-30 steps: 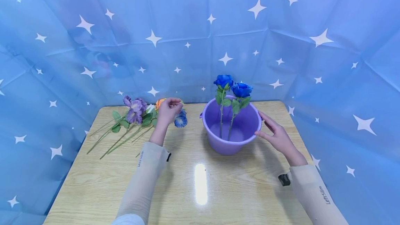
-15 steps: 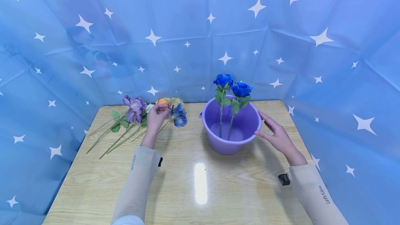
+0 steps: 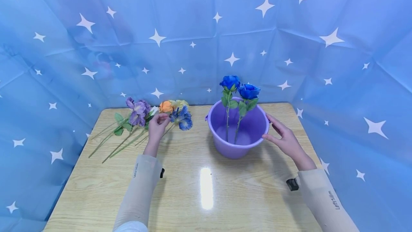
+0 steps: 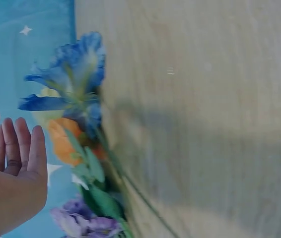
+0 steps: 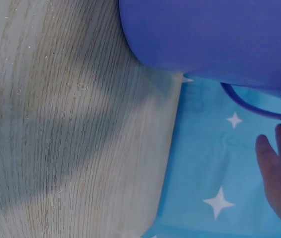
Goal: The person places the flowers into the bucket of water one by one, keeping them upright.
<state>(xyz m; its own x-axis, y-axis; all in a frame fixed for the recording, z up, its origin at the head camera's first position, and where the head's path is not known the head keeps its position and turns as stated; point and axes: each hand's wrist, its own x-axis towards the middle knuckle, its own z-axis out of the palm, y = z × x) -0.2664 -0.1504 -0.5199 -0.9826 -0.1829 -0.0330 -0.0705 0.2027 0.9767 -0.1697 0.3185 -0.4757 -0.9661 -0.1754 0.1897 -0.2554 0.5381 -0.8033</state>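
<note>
My left hand (image 3: 157,127) hovers just left of a blue iris-like flower (image 3: 184,118), holding nothing. In the left wrist view its fingers (image 4: 25,148) are loosely extended and apart from the orange flower (image 4: 63,141). My right hand (image 3: 284,140) rests against the right side of a purple bucket (image 3: 233,151), fingertips and thumb spread at the rim. The right wrist view shows those fingers (image 5: 274,153) fairly straight near the bucket's handle (image 5: 254,109). Two blue roses (image 3: 230,82) stand inside the bucket, their stems leaning within it.
Purple flowers (image 3: 138,113), a white one (image 3: 154,110) and a pale yellow one (image 3: 180,105) lie at the back left, stems (image 3: 120,146) toward the front left. The wooden table (image 3: 206,221) meets a blue starry cloth (image 3: 193,60) behind.
My left hand has moved left and slightly toward me, off the orange and blue flowers, uncovering them. The right hand and bucket keep their places.
</note>
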